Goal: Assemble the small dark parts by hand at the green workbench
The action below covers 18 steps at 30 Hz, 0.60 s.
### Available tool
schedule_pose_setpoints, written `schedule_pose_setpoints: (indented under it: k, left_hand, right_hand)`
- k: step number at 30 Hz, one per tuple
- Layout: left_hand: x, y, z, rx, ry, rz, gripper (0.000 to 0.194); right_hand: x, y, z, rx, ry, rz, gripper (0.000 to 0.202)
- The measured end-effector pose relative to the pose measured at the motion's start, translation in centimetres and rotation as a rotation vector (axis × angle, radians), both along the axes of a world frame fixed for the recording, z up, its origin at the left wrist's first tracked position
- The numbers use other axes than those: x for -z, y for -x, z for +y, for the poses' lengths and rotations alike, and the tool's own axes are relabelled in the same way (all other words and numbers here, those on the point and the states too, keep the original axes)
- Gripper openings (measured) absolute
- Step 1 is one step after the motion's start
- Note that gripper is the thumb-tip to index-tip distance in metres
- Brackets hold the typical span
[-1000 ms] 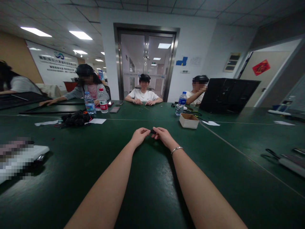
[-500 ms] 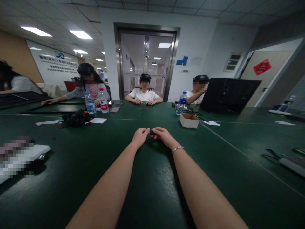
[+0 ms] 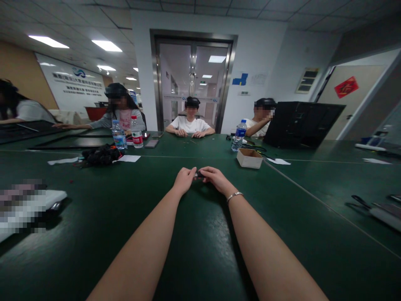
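Your left hand (image 3: pixel 184 180) and right hand (image 3: pixel 216 179) pinch a small dark object (image 3: pixel 199 174) between them above the green table (image 3: pixel 200 234); it looks black with a paler left end, its detail too small to tell. Beyond it sit an open box (image 3: pixel 249 159), right, and tangled black cables (image 3: pixel 102 155), left; farther off stand bottles (image 3: pixel 137 134) and a black monitor (image 3: pixel 302 125).

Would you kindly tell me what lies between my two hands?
A small dark piece lies between the left hand and right hand in the head view.
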State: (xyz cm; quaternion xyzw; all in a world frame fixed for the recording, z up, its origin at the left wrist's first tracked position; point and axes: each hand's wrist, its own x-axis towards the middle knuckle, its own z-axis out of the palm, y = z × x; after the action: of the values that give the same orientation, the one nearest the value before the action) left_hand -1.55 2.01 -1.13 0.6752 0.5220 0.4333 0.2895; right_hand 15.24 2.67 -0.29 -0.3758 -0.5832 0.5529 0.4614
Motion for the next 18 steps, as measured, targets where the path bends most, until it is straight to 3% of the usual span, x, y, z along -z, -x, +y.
schedule_pose_setpoints:
  k: [2,8,14,18]
  left_hand:
    - [-0.14,-0.11,-0.21,-0.002,-0.004,-0.001,0.053]
    - [-0.02,-0.11,-0.24,0.012,-0.002,-0.042,0.028]
    - [-0.12,-0.06,-0.23,-0.008,0.052,0.022,0.054]
    - [-0.27,-0.23,-0.4,0.007,0.099,-0.065,0.045]
  right_hand:
    - [-0.07,0.01,-0.07,0.005,0.004,0.009,0.027]
    - [-0.01,0.01,-0.03,0.041,0.029,0.052,0.027]
    - [0.0,0.0,-0.04,0.031,0.027,0.053,0.029]
    - [-0.04,-0.05,-0.07,0.035,0.03,0.063,0.031]
